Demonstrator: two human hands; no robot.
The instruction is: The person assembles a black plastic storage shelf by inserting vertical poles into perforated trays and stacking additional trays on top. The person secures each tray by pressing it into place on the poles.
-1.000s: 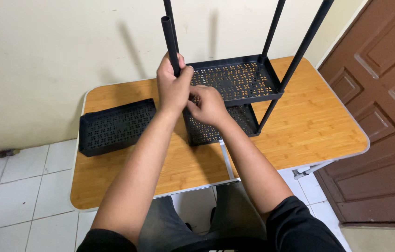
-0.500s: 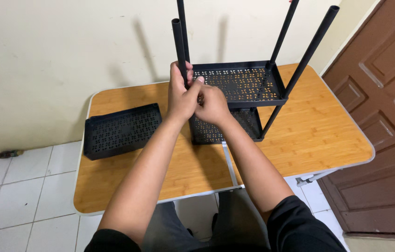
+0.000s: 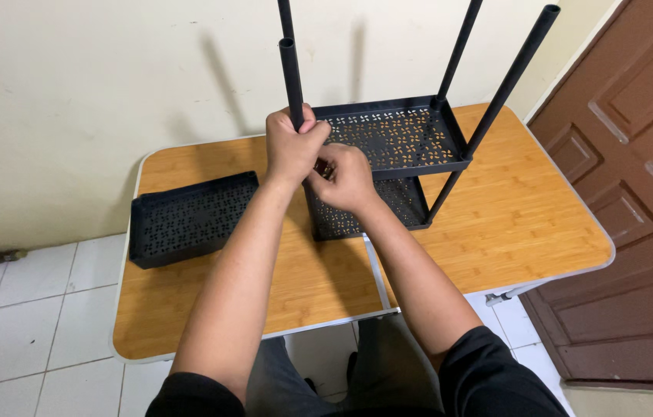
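A wood-topped table [image 3: 496, 224] with a pale rim stands against the wall on a white tiled floor [image 3: 25, 309]. On it lie a loose black perforated tray [image 3: 187, 220] at the left and a black tiered rack [image 3: 396, 162] near the middle.

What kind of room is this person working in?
Probably a room in a home: a white tiled floor, a plain cream wall and a brown panelled door surround a wood-topped folding table, where a black perforated shelf rack stands.

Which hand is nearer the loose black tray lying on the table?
Left. The left hand grips the upright pole, nearer the loose tray; the right hand sits farther away, beside the rack's front corner.
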